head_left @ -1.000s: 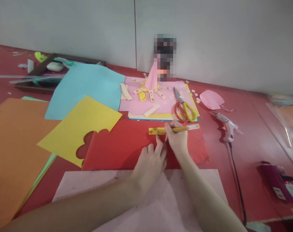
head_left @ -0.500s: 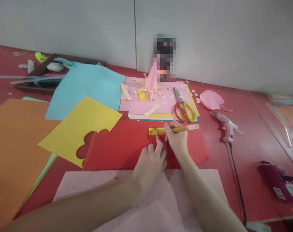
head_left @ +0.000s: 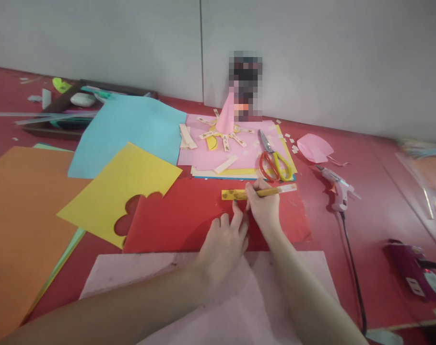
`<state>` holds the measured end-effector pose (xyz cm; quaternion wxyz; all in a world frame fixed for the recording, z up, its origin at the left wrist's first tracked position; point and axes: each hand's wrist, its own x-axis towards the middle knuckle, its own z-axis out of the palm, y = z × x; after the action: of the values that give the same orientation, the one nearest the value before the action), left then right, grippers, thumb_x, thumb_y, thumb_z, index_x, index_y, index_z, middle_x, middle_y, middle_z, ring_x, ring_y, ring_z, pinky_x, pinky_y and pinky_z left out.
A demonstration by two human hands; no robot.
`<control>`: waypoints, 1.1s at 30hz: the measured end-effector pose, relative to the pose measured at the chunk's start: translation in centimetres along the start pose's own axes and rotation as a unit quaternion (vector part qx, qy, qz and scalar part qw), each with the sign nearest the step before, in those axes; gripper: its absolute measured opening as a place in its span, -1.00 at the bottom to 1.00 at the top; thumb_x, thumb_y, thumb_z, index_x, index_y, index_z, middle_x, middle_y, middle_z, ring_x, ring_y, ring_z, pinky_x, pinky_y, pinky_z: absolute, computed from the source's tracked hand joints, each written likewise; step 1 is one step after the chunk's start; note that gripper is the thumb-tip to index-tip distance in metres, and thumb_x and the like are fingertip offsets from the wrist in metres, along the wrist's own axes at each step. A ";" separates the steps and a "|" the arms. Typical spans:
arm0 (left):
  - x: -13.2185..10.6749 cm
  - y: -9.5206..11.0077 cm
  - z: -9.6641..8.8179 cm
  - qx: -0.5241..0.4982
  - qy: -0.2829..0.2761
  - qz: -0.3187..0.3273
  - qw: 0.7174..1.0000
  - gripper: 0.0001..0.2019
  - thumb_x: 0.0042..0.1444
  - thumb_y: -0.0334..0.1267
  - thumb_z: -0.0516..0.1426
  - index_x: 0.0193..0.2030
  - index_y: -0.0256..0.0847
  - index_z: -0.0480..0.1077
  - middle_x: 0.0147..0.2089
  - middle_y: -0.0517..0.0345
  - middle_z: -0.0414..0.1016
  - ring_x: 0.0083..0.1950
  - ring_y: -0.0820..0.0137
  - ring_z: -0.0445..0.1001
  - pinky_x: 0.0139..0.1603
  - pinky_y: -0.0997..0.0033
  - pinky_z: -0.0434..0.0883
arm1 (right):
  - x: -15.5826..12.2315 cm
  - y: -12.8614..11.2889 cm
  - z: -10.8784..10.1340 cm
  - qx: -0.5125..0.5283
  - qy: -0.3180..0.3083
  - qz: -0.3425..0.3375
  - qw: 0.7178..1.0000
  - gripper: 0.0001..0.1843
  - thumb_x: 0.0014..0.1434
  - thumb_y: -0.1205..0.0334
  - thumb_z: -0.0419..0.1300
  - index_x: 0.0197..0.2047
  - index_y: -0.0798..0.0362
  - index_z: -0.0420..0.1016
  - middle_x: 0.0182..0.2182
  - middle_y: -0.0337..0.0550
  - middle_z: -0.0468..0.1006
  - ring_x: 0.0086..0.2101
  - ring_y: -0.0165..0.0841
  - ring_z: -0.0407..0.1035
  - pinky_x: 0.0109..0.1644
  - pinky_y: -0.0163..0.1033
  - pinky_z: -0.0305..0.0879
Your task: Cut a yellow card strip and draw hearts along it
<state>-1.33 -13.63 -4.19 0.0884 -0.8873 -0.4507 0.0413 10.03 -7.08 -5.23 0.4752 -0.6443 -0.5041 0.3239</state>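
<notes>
My right hand is closed around a golden-brown pen whose clear end points right. The pen lies nearly level, and its writing tip is hard to make out. Under its left part is a small yellow paper strip marked with brown hearts, flat on a red sheet. My left hand rests on that sheet with fingers apart, one fingertip touching the strip's lower edge. Just beyond the hands lie scissors with one red and one yellow handle.
Behind stands a pink paper cone ringed by decorated strips. A glue gun with a black cord and a purple power block are at right. Yellow, blue and orange paper and a dark tray occupy the left.
</notes>
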 end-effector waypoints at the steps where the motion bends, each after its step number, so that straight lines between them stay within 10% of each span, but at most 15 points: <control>1: 0.0 0.0 0.0 0.000 0.000 0.000 1.000 -0.65 0.17 -0.25 -0.11 0.04 -0.26 0.30 0.17 -0.20 0.20 -0.28 0.29 0.35 -0.39 0.29 0.26 | 0.0 0.0 0.0 -0.003 -0.001 0.002 1.000 -0.67 0.07 0.24 0.09 -0.64 0.01 0.05 -0.83 -0.48 0.12 -0.76 -0.52 0.09 -0.60 -0.38 0.09; 33: 0.1 -0.1 -0.4 -0.004 -0.003 -0.003 1.000 -0.61 0.19 -0.27 -0.13 0.10 -0.31 0.25 0.17 -0.23 0.21 -0.30 0.30 0.35 -0.39 0.29 0.27 | 0.0 -0.4 0.0 -0.013 0.017 0.001 1.000 -0.67 0.05 0.23 0.07 -0.65 0.00 0.03 -0.82 -0.48 0.12 -0.75 -0.52 0.08 -0.59 -0.38 0.09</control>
<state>-1.28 -13.52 -3.76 0.0832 -0.8863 -0.4536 0.0420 9.87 -7.10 -4.82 0.4751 -0.6563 -0.4992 0.3073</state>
